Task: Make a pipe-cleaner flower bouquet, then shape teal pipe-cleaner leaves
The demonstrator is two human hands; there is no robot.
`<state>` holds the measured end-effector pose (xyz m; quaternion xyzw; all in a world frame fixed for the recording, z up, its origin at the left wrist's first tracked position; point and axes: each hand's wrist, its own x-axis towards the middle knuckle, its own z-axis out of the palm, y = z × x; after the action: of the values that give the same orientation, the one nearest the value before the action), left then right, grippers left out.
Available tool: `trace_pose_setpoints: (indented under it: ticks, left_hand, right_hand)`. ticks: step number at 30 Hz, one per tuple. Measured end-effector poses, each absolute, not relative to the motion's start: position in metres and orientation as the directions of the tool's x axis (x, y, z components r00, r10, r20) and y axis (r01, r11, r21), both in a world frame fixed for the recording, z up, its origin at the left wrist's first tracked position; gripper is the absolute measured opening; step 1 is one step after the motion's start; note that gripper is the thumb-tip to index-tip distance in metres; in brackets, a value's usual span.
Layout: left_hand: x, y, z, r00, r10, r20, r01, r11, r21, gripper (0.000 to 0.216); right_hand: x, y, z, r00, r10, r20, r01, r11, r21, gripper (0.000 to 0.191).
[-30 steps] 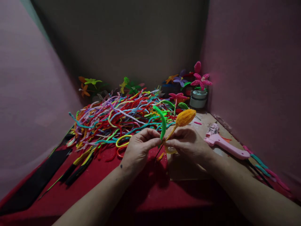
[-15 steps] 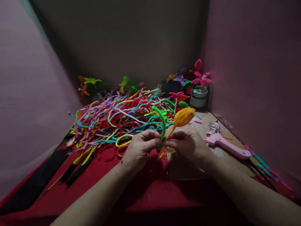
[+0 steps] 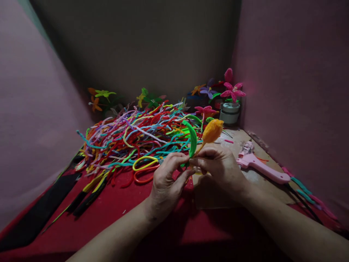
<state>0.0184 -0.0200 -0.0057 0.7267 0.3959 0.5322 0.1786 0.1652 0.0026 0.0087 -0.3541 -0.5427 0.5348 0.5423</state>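
An orange pipe-cleaner flower bud [image 3: 213, 131] on a thin orange stem tilts up and right from between my hands. Beside it stands a curved green pipe-cleaner leaf [image 3: 192, 139]. My right hand [image 3: 220, 165] pinches the stem between thumb and fingers. At the leaf's lower end, my left hand [image 3: 170, 176] is closed, its fingertips meeting those of the right. Where leaf and stem come together is mostly hidden by the fingers.
A heap of coloured pipe cleaners [image 3: 141, 127] spreads behind my hands. Scissors [image 3: 143, 174] and pliers [image 3: 92, 191] lie left. A pink glue gun [image 3: 261, 169] rests on a board [image 3: 218, 198] at right. Finished flowers [image 3: 233, 91] stand at the back.
The leaf has turned to show a broader face and shifted slightly right. My left hand has rotated, its thumb now lower. The orange bud has moved a little up and left.
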Motion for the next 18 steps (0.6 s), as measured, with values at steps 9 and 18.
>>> trace_pose_setpoints:
  ticks: [9,18]
  left_hand:
    - [0.020,-0.017,-0.005,0.039,0.835,0.549,0.257,-0.540,0.802,0.010]
    - [0.021,-0.021,-0.003,-0.002,0.899,0.439,0.179,-0.431,0.884,0.006]
  right_hand:
    - [0.168,0.002,0.011,-0.253,0.944,0.213,-0.032,0.212,-0.977,0.016]
    - [0.169,0.004,0.004,-0.316,0.912,0.260,0.006,0.275,-0.961,0.022]
